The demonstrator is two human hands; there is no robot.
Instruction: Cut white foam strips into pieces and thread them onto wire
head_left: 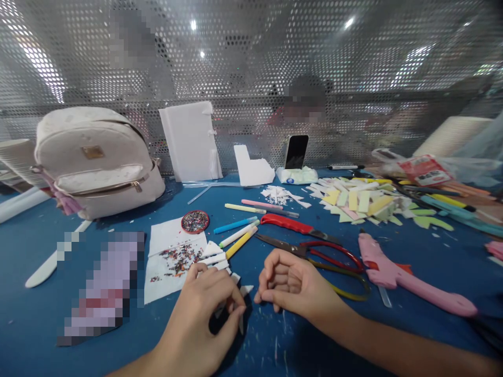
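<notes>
Low over the blue table, my left hand (210, 309) is closed, its thumb and finger pinching a small white piece (241, 320) like paper or thin foam. Just right of it, my right hand (291, 285) has its fingers curled in, and nothing shows in them. White strips and scraps (214, 256) lie beyond the left fingers. Left of these is a white sheet (161, 277) sprinkled with colored glitter flakes (176, 259), with a round red-rimmed lid of glitter (195, 222) at its top. Scissors with red handles (334, 251) lie behind my right hand.
A pink glue gun (416, 283) lies at right. Markers (236, 225) and a red-handled cutter (288, 225) lie mid-table. A heap of pastel strips (353, 199), a phone (296, 152), a white backpack (98, 162) and paper cups (18, 159) stand behind. Perforated metal panel (236, 68) closes the back.
</notes>
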